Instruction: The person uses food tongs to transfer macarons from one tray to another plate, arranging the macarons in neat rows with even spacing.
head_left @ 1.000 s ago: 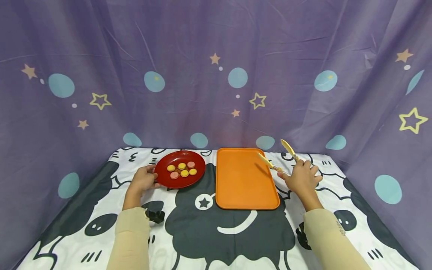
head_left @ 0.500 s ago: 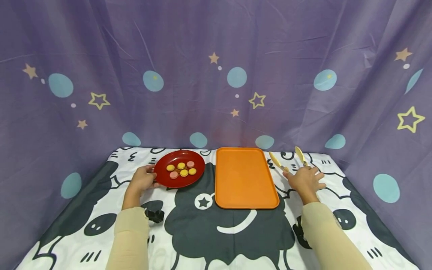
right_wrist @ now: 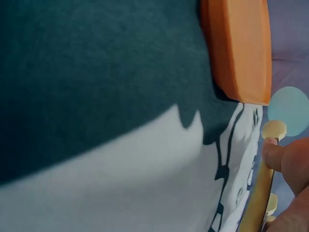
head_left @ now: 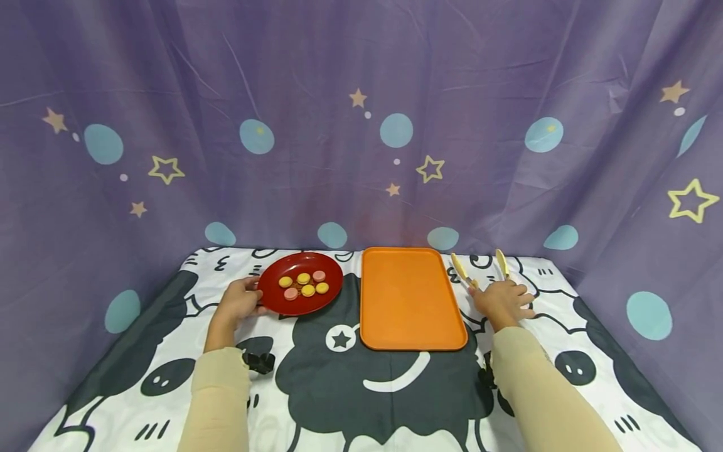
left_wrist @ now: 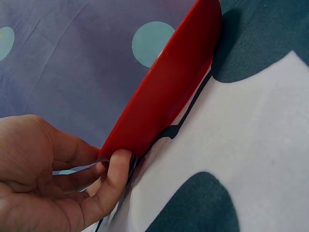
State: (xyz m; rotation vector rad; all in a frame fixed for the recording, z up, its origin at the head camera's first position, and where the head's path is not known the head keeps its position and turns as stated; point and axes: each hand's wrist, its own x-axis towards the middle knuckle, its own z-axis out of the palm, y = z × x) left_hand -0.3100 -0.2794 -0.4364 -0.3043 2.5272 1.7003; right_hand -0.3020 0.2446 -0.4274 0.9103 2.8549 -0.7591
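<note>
As seen from the head view, one red plate (head_left: 277, 300) lies on the tabletop (head_left: 395, 402) at rear left and holds six small round cookies (head_left: 304, 284): four yellow and two pink. Just beside it to the right lies one orange tray (head_left: 408, 300), with nothing in it. The left hand (head_left: 240, 302) grips the plate's left rim, thumb on top. The right hand (head_left: 501, 301) rests on the cloth right of the tray, fingers curled round one pair of cream tongs (head_left: 477, 271) whose two arms splay apart toward the backdrop. The tabletop is covered with a white cloth printed with black cartoon shapes; a purple curtain (head_left: 361, 125) with stars and blue dots encloses it on three sides. Both forearms wear beige sleeves.

In the left wrist view, the plate (left_wrist: 164, 92) appears edge-on, its rim pinched between the left hand's (left_wrist: 43, 183) thumb and curled fingers (left_wrist: 112, 181).

In the right wrist view, a corner of the tray (right_wrist: 239, 48) lies on the cloth; near it, the fingers (right_wrist: 287, 159) of the right hand press one arm of the tongs (right_wrist: 258, 186).
</note>
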